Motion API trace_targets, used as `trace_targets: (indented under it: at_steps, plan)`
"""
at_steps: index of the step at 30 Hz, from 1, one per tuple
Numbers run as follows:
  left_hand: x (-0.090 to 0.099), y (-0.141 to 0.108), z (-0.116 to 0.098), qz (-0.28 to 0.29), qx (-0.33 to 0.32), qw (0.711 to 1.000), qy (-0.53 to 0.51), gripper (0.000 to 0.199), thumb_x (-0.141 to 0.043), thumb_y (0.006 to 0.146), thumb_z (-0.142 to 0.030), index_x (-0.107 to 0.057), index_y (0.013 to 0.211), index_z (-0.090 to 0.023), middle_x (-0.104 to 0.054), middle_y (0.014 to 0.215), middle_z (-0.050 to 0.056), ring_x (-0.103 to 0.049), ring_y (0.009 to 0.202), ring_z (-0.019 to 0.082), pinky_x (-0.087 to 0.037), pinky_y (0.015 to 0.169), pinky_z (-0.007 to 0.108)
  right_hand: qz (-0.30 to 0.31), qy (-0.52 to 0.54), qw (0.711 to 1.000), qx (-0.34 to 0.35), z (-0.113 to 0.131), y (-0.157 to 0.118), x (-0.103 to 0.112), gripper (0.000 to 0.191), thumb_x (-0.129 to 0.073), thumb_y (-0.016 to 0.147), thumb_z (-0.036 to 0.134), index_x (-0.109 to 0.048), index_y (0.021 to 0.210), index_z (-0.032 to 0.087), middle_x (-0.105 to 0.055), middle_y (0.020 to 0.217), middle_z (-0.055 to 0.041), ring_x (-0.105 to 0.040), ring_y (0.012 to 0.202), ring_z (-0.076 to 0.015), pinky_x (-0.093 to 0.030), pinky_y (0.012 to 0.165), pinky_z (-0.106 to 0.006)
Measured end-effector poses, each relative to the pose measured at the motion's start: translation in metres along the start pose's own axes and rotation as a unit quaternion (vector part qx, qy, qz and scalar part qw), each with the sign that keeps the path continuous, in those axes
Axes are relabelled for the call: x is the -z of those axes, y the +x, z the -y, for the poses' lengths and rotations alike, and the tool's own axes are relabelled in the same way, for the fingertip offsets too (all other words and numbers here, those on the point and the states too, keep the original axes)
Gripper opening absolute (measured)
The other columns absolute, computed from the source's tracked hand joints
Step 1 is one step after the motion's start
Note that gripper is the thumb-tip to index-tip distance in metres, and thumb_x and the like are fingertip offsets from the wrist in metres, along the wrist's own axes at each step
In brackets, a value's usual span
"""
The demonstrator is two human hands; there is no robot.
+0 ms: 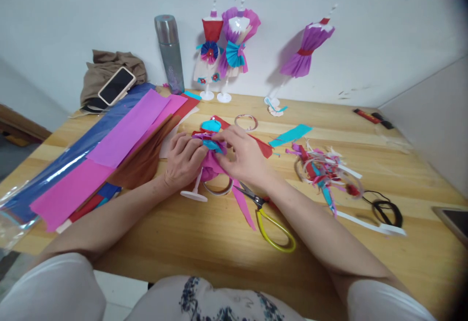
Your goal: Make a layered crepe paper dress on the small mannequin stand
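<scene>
in the head view, the small dress form (pixel 212 161) is between the two hands, tilted, with its turquoise top (pixel 211 125) away from the person and its white round base (pixel 194 196) toward the person. the left hand (pixel 185 155) is at its left side, with the fingers bent and closed on it near the waist. the right hand (pixel 243 156) is on the opposite side; its thumb and forefinger pinch the turquoise and magenta paper (pixel 212 145) at the waist. so the form touches both hands, and its magenta skirt hangs just below the fingertips. whether the base rests on the table (pixel 153 233), i cannot tell.

just beside the skirt lies a roll of tape (pixel 221 194). the scissors (pixel 259 201) with yellow handles lie near the right forearm, and a magenta strip (pixel 244 206) is next to their blades. well apart, near the wall, stand three other dressed forms (pixel 237 55).
</scene>
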State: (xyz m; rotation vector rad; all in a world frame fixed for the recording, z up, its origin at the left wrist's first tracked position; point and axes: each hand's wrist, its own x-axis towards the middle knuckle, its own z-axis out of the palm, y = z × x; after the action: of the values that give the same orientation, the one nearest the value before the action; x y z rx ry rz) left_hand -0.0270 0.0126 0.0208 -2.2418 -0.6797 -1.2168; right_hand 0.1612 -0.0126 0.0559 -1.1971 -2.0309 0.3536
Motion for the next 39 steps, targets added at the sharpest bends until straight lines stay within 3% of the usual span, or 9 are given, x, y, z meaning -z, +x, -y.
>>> trace_targets:
  at_steps: [3, 7, 15, 17, 21, 26, 34, 39]
  plan:
    - [0.001, -0.002, 0.001, -0.005, -0.015, 1.0, 0.001, 0.012, -0.057, 0.091, -0.015, -0.06, 0.082, -0.022, -0.069, 0.082, 0.004, -0.057, 0.081, 0.02, -0.047, 0.09, 0.039, 0.014, -0.055, 0.998, 0.019, -0.001, 0.002, -0.008, 0.027, -0.056, 0.082, 0.013, -0.068, 0.105, 0.019, -0.065, 0.106, -0.011, -0.06, 0.102, -0.0259, -0.05, 0.086, -0.038]
    - [0.0, -0.003, 0.001, -0.002, -0.019, 1.0, -0.002, 0.015, -0.057, 0.09, -0.011, -0.061, 0.08, -0.021, -0.069, 0.081, 0.005, -0.056, 0.08, 0.02, -0.047, 0.092, 0.039, -0.001, -0.1, 0.995, 0.01, -0.002, 0.001, -0.016, 0.02, -0.05, 0.09, 0.016, -0.07, 0.09, 0.019, -0.066, 0.097, -0.0111, -0.061, 0.095, -0.0252, -0.05, 0.081, -0.037]
    - [0.0, -0.003, -0.002, -0.006, -0.018, 1.0, -0.018, 0.019, -0.056, 0.092, -0.01, -0.064, 0.08, -0.023, -0.07, 0.081, 0.003, -0.057, 0.082, 0.019, -0.046, 0.093, 0.038, -0.083, 0.048, 0.991, -0.095, -0.007, 0.004, -0.02, 0.011, -0.061, 0.082, 0.015, -0.067, 0.075, 0.021, -0.065, 0.076, -0.0022, -0.059, 0.07, -0.017, -0.047, 0.068, -0.03]
    - [0.0, -0.003, -0.002, -0.011, -0.018, 1.0, -0.013, 0.019, -0.057, 0.092, -0.01, -0.064, 0.079, -0.023, -0.07, 0.08, 0.002, -0.057, 0.082, 0.019, -0.047, 0.093, 0.038, -0.078, 0.053, 0.991, -0.098, -0.008, 0.004, -0.021, 0.008, -0.063, 0.082, 0.016, -0.068, 0.077, 0.02, -0.065, 0.076, -0.002, -0.058, 0.069, -0.0167, -0.047, 0.067, -0.03]
    - [0.0, -0.004, -0.001, -0.011, -0.02, 1.0, -0.004, 0.02, -0.058, 0.091, -0.011, -0.064, 0.077, -0.023, -0.07, 0.081, 0.002, -0.057, 0.08, 0.019, -0.047, 0.092, 0.038, -0.044, 0.004, 0.999, -0.031, -0.006, 0.001, -0.02, 0.015, -0.059, 0.086, 0.015, -0.072, 0.093, 0.019, -0.068, 0.091, -0.007, -0.062, 0.083, -0.0199, -0.048, 0.073, -0.031]
    - [0.001, -0.003, -0.001, -0.009, -0.019, 1.0, -0.019, 0.019, -0.055, 0.092, -0.012, -0.064, 0.08, -0.023, -0.07, 0.082, 0.003, -0.056, 0.081, 0.019, -0.047, 0.092, 0.039, -0.008, -0.028, 0.999, -0.024, 0.001, -0.002, -0.019, 0.018, -0.055, 0.091, 0.02, -0.071, 0.083, 0.019, -0.067, 0.087, -0.0079, -0.063, 0.082, -0.0202, -0.048, 0.074, -0.032]
    - [0.001, -0.004, 0.0, -0.019, -0.021, 1.0, -0.009, 0.018, -0.057, 0.091, -0.011, -0.061, 0.077, -0.022, -0.069, 0.08, 0.002, -0.057, 0.079, 0.018, -0.049, 0.092, 0.038, 0.02, 0.068, 0.997, -0.024, 0.006, -0.001, -0.014, 0.018, -0.056, 0.082, 0.012, -0.071, 0.077, 0.019, -0.067, 0.077, -0.0039, -0.06, 0.073, -0.0171, -0.045, 0.068, -0.029]
    - [0.0, -0.007, 0.002, -0.021, -0.017, 1.0, -0.016, 0.015, -0.061, 0.09, -0.013, -0.062, 0.08, -0.023, -0.07, 0.082, 0.002, -0.059, 0.08, 0.018, -0.049, 0.093, 0.039, -0.019, 0.131, 0.988, -0.08, -0.001, 0.0, -0.009, 0.023, -0.054, 0.08, 0.009, -0.074, 0.083, 0.019, -0.068, 0.078, -0.003, -0.059, 0.066, -0.0147, -0.045, 0.063, -0.027]
